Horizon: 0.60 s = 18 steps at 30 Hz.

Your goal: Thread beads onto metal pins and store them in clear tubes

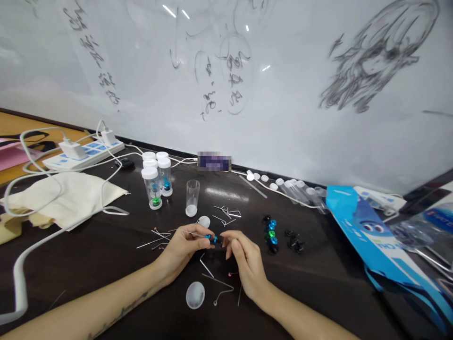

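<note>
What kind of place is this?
Perhaps a classroom or an office. There's a big whiteboard with a marker drawing, a power strip, and a dark table with capped clear tubes and small parts on it.

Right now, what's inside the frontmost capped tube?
The tube shows a green piece near its bottom; whether the blue piece above is inside is unclear. The cap hides its top.

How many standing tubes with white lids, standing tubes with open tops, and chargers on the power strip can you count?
Lidded standing tubes: 5
Open-topped standing tube: 1
White chargers: 2
Total: 8
</note>
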Each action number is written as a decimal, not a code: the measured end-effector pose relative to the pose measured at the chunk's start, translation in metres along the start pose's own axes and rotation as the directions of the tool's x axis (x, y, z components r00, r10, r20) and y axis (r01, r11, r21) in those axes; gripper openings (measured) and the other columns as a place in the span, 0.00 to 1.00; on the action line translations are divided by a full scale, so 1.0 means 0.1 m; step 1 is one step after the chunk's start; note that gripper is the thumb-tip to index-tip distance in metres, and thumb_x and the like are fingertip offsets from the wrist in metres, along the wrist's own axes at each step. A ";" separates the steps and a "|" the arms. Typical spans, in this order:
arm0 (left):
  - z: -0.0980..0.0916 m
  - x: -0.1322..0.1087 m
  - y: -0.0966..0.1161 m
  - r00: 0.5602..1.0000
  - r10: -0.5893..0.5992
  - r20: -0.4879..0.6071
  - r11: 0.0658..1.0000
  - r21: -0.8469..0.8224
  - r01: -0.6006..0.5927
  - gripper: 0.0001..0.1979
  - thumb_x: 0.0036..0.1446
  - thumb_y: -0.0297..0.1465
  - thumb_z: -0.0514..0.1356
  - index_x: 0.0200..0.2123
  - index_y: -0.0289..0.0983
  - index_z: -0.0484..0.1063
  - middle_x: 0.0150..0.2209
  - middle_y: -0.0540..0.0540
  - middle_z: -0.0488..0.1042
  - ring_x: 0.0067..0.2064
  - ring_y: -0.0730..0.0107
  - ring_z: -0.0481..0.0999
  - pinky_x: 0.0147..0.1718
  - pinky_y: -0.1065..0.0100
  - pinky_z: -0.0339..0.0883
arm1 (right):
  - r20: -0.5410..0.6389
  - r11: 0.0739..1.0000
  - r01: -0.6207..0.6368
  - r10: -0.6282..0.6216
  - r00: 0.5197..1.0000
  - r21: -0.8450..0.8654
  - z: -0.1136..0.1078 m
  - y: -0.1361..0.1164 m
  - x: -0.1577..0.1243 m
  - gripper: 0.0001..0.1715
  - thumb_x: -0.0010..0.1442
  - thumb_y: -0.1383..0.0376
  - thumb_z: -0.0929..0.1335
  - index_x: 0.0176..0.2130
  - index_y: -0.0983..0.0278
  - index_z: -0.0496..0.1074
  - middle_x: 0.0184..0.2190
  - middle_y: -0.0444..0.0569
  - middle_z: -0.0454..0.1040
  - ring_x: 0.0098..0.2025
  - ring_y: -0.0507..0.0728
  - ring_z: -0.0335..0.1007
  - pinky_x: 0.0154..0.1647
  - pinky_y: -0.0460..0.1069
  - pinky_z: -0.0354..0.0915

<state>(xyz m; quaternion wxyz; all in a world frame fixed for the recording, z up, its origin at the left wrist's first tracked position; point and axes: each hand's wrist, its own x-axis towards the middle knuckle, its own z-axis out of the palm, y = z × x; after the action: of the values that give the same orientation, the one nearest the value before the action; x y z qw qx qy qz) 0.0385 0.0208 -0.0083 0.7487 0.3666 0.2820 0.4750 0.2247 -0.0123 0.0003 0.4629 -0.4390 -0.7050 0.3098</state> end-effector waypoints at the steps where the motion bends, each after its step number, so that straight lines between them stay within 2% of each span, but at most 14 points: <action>1: 0.00 0.00 0.00 1.000 0.003 -0.001 1.000 0.003 -0.003 0.07 0.44 0.26 0.72 0.30 0.34 0.80 0.28 0.47 0.81 0.31 0.71 0.78 0.36 0.71 0.70 | 0.006 1.000 0.006 -0.006 1.000 -0.001 0.00 0.00 0.00 0.16 0.71 0.61 0.57 0.45 0.61 0.71 0.29 0.44 0.71 0.32 0.54 0.70 0.37 0.48 0.63; 4: 0.01 0.01 0.01 1.000 -0.002 -0.008 1.000 0.010 0.002 0.08 0.43 0.26 0.72 0.30 0.33 0.80 0.28 0.46 0.81 0.31 0.70 0.78 0.36 0.70 0.70 | 0.013 1.000 0.012 -0.012 1.000 -0.006 0.00 0.00 0.00 0.19 0.71 0.60 0.56 0.40 0.62 0.73 0.28 0.45 0.71 0.31 0.53 0.69 0.36 0.48 0.63; 10: 0.02 0.00 0.02 1.000 -0.001 -0.015 1.000 0.004 0.001 0.08 0.43 0.27 0.72 0.29 0.34 0.80 0.28 0.46 0.81 0.31 0.70 0.78 0.36 0.70 0.70 | -0.004 1.000 0.013 -0.013 1.000 -0.014 0.00 -0.01 -0.01 0.21 0.71 0.58 0.56 0.44 0.62 0.73 0.29 0.46 0.72 0.32 0.54 0.69 0.37 0.49 0.63; 15: 0.02 -0.01 0.01 1.000 0.000 -0.009 1.000 0.024 0.000 0.08 0.42 0.27 0.73 0.29 0.34 0.80 0.28 0.47 0.81 0.31 0.70 0.77 0.36 0.70 0.69 | 0.041 0.998 -0.011 0.013 0.999 -0.060 0.00 0.00 0.00 0.24 0.71 0.57 0.55 0.34 0.63 0.71 0.27 0.46 0.71 0.30 0.54 0.68 0.36 0.48 0.62; 18: 0.02 -0.02 0.00 1.000 -0.009 0.006 0.998 0.068 0.008 0.08 0.42 0.26 0.72 0.29 0.34 0.80 0.27 0.48 0.80 0.30 0.72 0.76 0.34 0.72 0.67 | 0.098 0.992 -0.028 0.040 0.994 -0.119 0.00 -0.01 0.01 0.23 0.71 0.58 0.57 0.27 0.63 0.68 0.25 0.44 0.70 0.29 0.53 0.67 0.35 0.47 0.61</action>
<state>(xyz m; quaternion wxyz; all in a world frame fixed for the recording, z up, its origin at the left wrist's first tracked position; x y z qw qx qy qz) 0.0393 0.0188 -0.0068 0.7387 0.3919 0.2972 0.4608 0.2241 -0.0118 0.0020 0.3950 -0.4613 -0.7368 0.2970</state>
